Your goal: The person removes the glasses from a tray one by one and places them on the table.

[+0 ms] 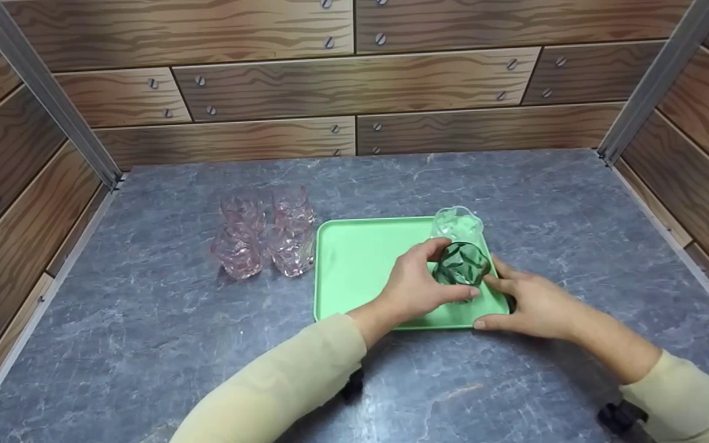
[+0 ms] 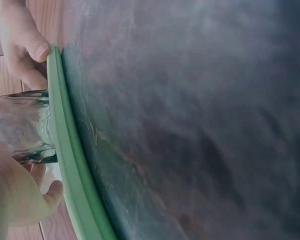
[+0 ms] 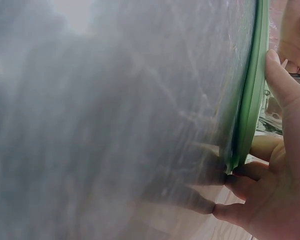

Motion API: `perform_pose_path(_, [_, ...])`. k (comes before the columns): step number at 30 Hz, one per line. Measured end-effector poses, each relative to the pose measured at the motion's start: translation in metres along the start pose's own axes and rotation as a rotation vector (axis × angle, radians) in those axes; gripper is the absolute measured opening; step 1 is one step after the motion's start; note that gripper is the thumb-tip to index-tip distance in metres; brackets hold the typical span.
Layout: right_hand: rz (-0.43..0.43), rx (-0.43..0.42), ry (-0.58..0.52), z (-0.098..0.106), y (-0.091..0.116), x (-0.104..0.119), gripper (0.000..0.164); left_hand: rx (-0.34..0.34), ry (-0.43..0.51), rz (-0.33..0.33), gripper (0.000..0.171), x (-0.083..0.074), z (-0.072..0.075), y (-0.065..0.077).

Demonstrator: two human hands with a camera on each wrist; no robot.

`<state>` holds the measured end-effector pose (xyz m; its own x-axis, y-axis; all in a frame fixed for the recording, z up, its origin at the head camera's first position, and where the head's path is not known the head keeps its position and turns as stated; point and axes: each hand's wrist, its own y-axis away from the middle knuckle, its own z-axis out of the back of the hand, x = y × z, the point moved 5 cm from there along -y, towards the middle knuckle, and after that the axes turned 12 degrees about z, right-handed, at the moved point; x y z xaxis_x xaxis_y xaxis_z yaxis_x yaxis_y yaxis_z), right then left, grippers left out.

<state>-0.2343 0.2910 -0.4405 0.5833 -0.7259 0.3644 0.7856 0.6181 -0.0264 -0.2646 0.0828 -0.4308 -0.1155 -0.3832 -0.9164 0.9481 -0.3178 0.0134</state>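
Observation:
A dark green patterned glass [image 1: 462,264] is over the right part of a light green tray [image 1: 360,264]. My left hand [image 1: 413,283] grips this glass between thumb and fingers. In the left wrist view, the glass [image 2: 22,127] stands at the tray's rim, its far side hidden. My right hand [image 1: 533,301] holds the tray's near right corner, thumb at the front rim and fingers along the right side. The right wrist view shows its fingers [image 3: 240,185] around the tray's corner. Just behind the dark glass, a clear glass [image 1: 458,223] sits at the tray's right edge.
Several pink clear glasses [image 1: 240,252] stand close together left of the tray on the grey marbled table [image 1: 164,344]. Wood-patterned panels [image 1: 354,92] with grey metal corner posts [image 1: 656,80] enclose the back and sides.

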Motion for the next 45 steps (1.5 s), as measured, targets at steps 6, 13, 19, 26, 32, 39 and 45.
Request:
perform_pose_path(6, [-0.004, 0.003, 0.005, 0.001, 0.0, 0.0, 0.107, -0.035, -0.009, 0.012, 0.09, 0.001, -0.005, -0.002])
perform_pose_path(13, [-0.005, 0.005, 0.013, 0.0, -0.001, 0.001, 0.105, -0.052, -0.024, 0.014, 0.085, 0.001, -0.007, -0.001])
perform_pose_path(19, [-0.022, 0.016, 0.004, -0.002, -0.001, 0.0, 0.11, -0.037, 0.002, 0.016, 0.084, 0.003, -0.004, 0.002])
perform_pose_path(26, [-0.029, 0.023, 0.001, 0.0, -0.001, 0.001, 0.113, -0.019, 0.026, 0.044, 0.086, 0.006, 0.004, 0.006])
perform_pose_path(32, [-0.035, 0.032, 0.003, 0.0, 0.0, 0.002, 0.112, 0.004, 0.036, 0.044, 0.082, 0.007, 0.012, 0.011])
perform_pose_path(39, [-0.044, 0.044, 0.007, -0.001, -0.001, 0.001, 0.114, 0.027, 0.045, 0.06, 0.085, 0.008, 0.027, 0.02])
perform_pose_path(45, [-0.059, 0.054, 0.009, -0.001, -0.002, 0.0, 0.116, -0.002, 0.104, 0.072, 0.087, 0.005, 0.052, 0.029])
